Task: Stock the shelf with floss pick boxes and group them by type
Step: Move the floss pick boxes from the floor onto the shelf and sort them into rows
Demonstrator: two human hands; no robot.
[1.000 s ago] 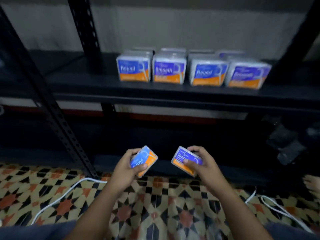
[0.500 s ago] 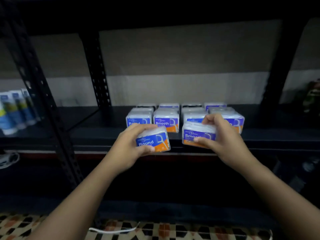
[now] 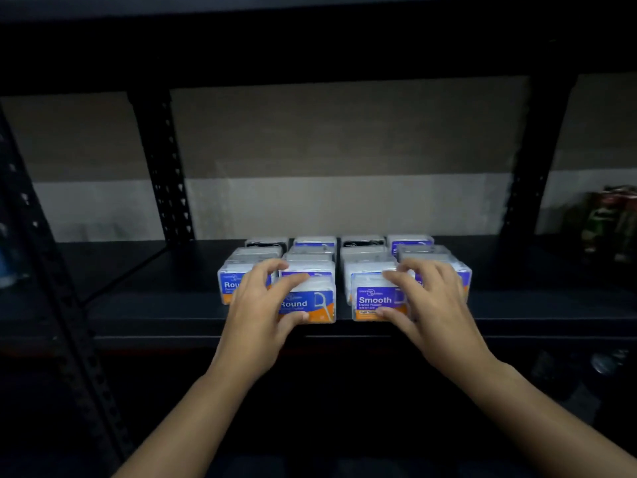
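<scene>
My left hand (image 3: 256, 305) grips a "Round" floss pick box (image 3: 310, 305), blue and orange with a clear lid, thumb under its front and fingers over its top. It sits at the front edge of the black shelf (image 3: 138, 305). My right hand (image 3: 431, 301) grips a "Smooth" box (image 3: 374, 301) the same way, just to the right. Behind them stand several rows of the same boxes (image 3: 344, 251). Another "Round" box (image 3: 231, 286) shows at the left, partly hidden by my left hand.
Black perforated uprights stand at the left (image 3: 44, 270), back left (image 3: 169, 174) and back right (image 3: 520, 167). Dark packages (image 3: 610, 225) sit on the shelf at the far right. A blue item (image 3: 10, 267) shows at the far left edge. Another shelf board runs overhead.
Both hands rose from above the tiled floor up to the shelf, carrying one box each. The two boxes now sit on the shelf's front edge ahead of the rows.
</scene>
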